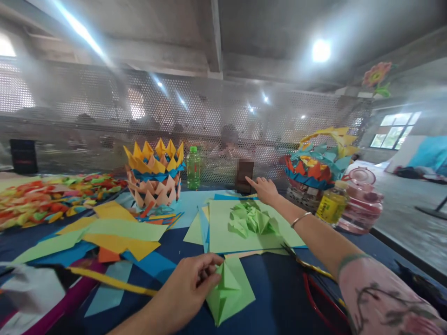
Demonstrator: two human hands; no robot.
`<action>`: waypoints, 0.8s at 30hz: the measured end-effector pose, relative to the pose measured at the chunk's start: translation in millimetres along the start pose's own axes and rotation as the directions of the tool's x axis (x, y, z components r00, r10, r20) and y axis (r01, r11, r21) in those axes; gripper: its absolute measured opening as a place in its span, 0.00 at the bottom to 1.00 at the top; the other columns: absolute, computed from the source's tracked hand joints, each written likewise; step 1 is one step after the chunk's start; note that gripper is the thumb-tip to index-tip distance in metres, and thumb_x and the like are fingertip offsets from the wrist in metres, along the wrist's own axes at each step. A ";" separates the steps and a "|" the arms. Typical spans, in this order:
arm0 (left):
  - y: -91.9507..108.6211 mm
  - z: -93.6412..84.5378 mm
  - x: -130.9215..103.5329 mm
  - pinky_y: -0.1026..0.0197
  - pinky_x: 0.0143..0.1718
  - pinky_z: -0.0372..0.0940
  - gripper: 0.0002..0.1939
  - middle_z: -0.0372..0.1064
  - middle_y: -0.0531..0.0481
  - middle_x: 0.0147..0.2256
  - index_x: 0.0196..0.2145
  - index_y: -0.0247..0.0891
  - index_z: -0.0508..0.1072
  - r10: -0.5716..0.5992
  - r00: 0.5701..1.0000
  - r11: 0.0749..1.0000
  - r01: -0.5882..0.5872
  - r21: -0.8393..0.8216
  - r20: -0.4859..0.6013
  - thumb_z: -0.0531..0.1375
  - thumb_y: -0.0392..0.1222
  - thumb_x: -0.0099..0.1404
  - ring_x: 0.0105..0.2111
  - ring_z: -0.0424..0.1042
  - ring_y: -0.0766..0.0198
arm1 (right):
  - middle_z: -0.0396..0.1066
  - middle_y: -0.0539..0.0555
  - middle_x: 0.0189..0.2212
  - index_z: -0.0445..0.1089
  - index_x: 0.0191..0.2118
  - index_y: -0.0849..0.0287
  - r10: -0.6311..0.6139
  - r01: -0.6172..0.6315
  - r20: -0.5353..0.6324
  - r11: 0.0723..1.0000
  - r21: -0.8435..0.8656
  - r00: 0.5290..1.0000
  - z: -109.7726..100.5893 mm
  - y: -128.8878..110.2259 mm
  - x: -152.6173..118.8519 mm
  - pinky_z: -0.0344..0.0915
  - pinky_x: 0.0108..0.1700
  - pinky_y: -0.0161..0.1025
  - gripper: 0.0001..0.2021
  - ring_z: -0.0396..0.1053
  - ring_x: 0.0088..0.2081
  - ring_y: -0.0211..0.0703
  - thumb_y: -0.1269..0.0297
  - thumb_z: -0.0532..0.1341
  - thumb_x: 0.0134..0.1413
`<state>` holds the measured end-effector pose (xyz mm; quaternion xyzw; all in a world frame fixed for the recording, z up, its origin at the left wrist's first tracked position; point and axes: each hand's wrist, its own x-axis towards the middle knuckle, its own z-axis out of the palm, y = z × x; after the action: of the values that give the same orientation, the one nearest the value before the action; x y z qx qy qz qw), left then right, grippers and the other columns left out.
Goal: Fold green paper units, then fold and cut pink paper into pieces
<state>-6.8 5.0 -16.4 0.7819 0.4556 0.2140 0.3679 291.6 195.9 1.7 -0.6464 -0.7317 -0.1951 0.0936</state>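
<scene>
Light-green folded paper square [241, 281] matches the light-green pointed paper pieces [257, 220], the tiered folded-paper basket [154, 176] runs yellow, blue and peach, the flat tabletop [275, 298] is navy, and the pink fabric sleeve [386, 295] bears dark branches.

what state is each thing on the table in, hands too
left hand: fingers closed on the green paper
green paper: partly folded
right hand: stretched forward, index finger extended
green folded pieces: heaped on flat sheets
green bottle: upright, capped
left paper basket: assembled, standing
red-handled scissors: lying down; can't tell if blades are open
</scene>
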 end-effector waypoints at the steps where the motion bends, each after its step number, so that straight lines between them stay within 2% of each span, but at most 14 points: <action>1: -0.3 0.1 0.3 0.65 0.29 0.57 0.15 0.67 0.52 0.28 0.41 0.37 0.73 -0.008 1.000 1.000 0.008 0.008 0.011 0.53 0.46 0.62 0.28 0.64 0.64 | 0.66 0.60 0.48 0.48 0.66 0.43 -0.017 0.018 0.015 0.999 -0.048 1.000 6.6 4.3 5.5 0.57 0.50 0.45 0.34 0.62 0.51 0.51 0.77 0.52 0.57; 5: -3.4 1.7 1.3 0.66 0.27 0.56 0.15 0.64 0.53 0.26 0.40 0.38 0.73 0.004 0.998 1.000 -0.005 0.017 0.063 0.52 0.49 0.64 0.27 0.61 0.65 | 0.65 0.62 0.49 0.40 0.68 0.44 -0.031 0.037 0.035 0.981 -0.188 0.999 21.3 18.7 31.7 0.55 0.50 0.48 0.36 0.61 0.51 0.52 0.77 0.49 0.58; 9: -3.4 1.9 1.7 0.66 0.26 0.55 0.16 0.63 0.53 0.26 0.40 0.39 0.72 0.000 0.997 0.999 -0.003 0.039 0.083 0.51 0.50 0.65 0.26 0.60 0.65 | 0.63 0.64 0.51 0.28 0.69 0.50 -0.013 0.013 -0.001 0.968 -0.249 1.000 21.8 26.2 49.3 0.54 0.51 0.50 0.38 0.60 0.51 0.54 0.75 0.48 0.59; 14: 3.9 -0.1 1.0 0.66 0.27 0.56 0.16 0.65 0.53 0.27 0.41 0.40 0.73 -0.053 0.997 0.997 0.049 0.060 0.061 0.51 0.49 0.64 0.27 0.62 0.64 | 0.63 0.64 0.50 0.22 0.68 0.51 -0.032 0.030 -0.002 0.958 -0.284 0.999 23.7 23.8 41.5 0.54 0.49 0.47 0.40 0.61 0.50 0.53 0.75 0.49 0.59; 19: 6.4 -0.3 -1.3 0.65 0.28 0.57 0.16 0.67 0.52 0.28 0.41 0.39 0.73 -0.060 0.996 0.997 0.058 0.045 0.059 0.52 0.49 0.63 0.28 0.65 0.64 | 0.65 0.62 0.48 0.22 0.68 0.49 -0.072 0.074 0.018 0.951 -0.299 0.997 31.2 16.2 26.6 0.54 0.47 0.44 0.41 0.62 0.49 0.51 0.77 0.50 0.59; 24: 4.6 0.2 -1.3 0.65 0.28 0.56 0.15 0.66 0.53 0.27 0.42 0.40 0.73 -0.049 0.997 0.998 0.047 0.052 0.055 0.51 0.47 0.64 0.28 0.63 0.64 | 0.65 0.62 0.48 0.22 0.68 0.49 -0.057 0.061 0.020 0.952 -0.299 0.998 30.7 16.0 27.4 0.54 0.47 0.45 0.41 0.62 0.49 0.51 0.76 0.50 0.59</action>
<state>-4.8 2.3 -13.0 0.7856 0.4689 0.1711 0.3656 306.8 234.7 -12.9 -0.6321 -0.7132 -0.3026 -0.0152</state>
